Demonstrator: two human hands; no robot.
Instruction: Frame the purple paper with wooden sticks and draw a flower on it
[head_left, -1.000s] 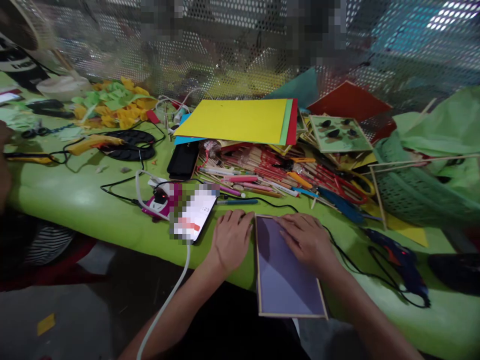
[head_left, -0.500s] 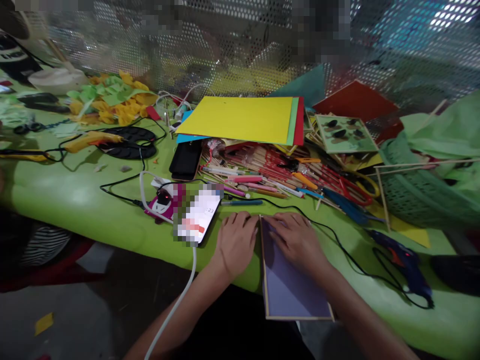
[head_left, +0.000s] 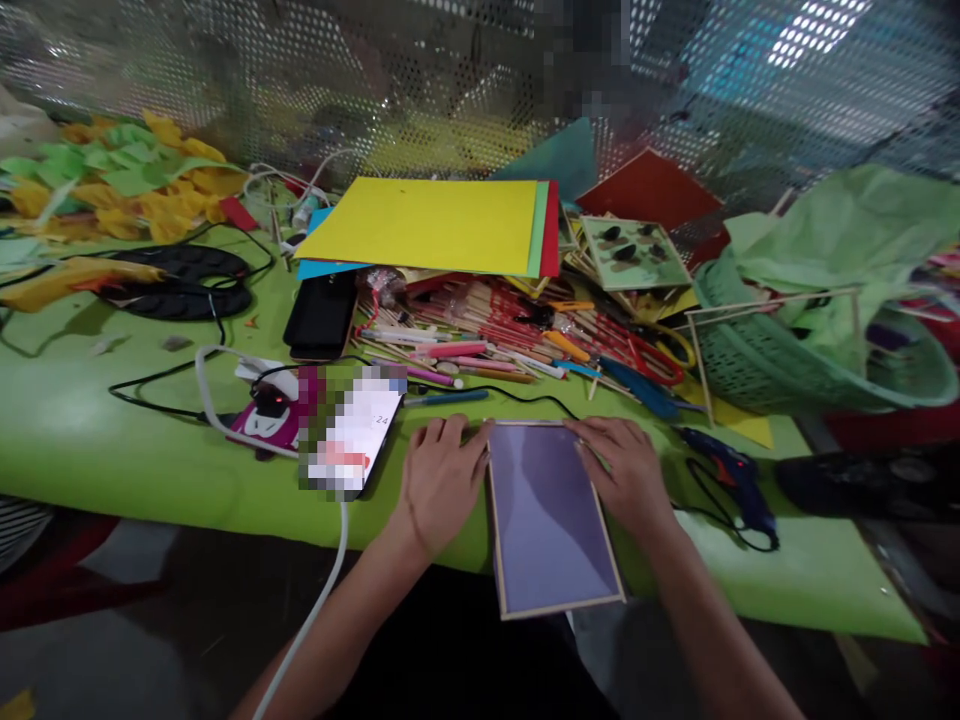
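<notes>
A purple card framed with thin wooden sticks [head_left: 547, 515] lies at the near edge of the green table [head_left: 112, 440], overhanging it toward me. My left hand [head_left: 439, 480] rests flat on the table against the frame's left edge, fingers stretched out. Flat at the frame's upper right corner lies my right hand [head_left: 626, 470], its fingertips touching the right stick. Neither hand holds anything.
A phone on a white cable [head_left: 352, 440] lies left of my left hand. Behind are a heap of sticks and pens [head_left: 510, 335], stacked coloured paper [head_left: 435, 225], a black phone [head_left: 322, 315], a green basket [head_left: 795, 350] and a blue glue gun [head_left: 731, 480].
My right hand has slid off the purple card's middle to its right edge. The view has shifted right, so everything sits further left in the picture.
</notes>
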